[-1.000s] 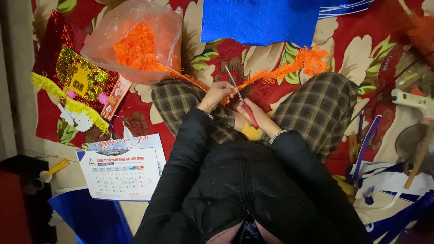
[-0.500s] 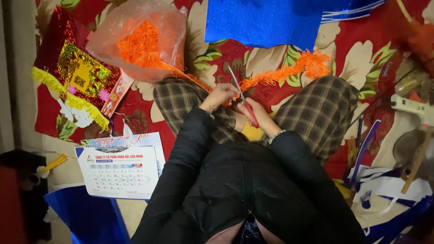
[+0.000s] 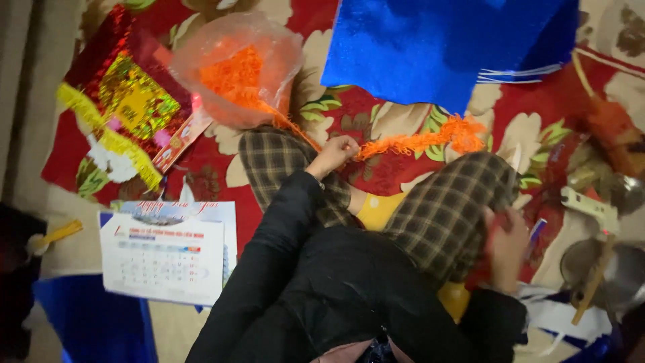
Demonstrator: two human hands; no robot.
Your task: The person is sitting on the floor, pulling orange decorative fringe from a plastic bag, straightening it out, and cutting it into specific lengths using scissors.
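- An orange fringe strip [image 3: 416, 142] is pinched between the fingers of the left hand [image 3: 334, 153], at the centre of the frame above the checked knees.
- The strip runs from the hand toward the upper right, where it ends in a fluffy bunch; a thinner strand leads from the hand up and left into the plastic bag [image 3: 235, 67].
- The right hand [image 3: 505, 243] is lowered at the right of the frame beside the right knee; something red seems to be gripped, but blur hides it, so whether the fingers are closed cannot be told.
- With only one hand on it, the fringe could slip from the pinch or twist, judging by its slack.
- A pull on the thin strand might drag the light bag over or tangle its contents.
- The bag, in the upper left of the frame, lies open and holds a loose heap of orange fringe.
- A metal bowl [image 3: 625, 269] at the lower right edge has a wooden stick across it; its contents cannot be made out.
- A calendar [image 3: 164, 252] lies in the lower left.
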